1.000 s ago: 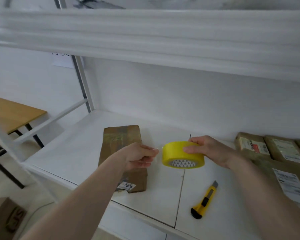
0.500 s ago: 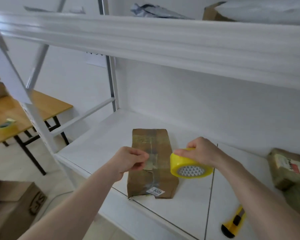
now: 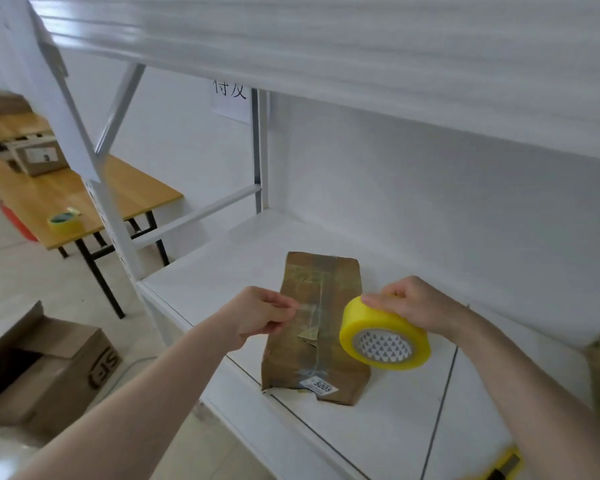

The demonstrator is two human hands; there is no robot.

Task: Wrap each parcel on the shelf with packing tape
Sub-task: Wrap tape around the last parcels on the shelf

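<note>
Brown paper parcel [image 3: 317,327] lies on the white shelf board [image 3: 222,271] beneath both hands, left hand [image 3: 257,315] pinching the clear tape end [image 3: 307,308] over it, right hand [image 3: 414,304] gripping the yellow tape roll [image 3: 384,336] just beside it.

Light was bright, even and diffuse, leaving only a faint shadow under the right hand [image 3: 416,306]. Motion blur smeared the upper shelf edge [image 3: 326,39] above both hands. Wide-angle distortion bent lines toward the frame edges.
</note>
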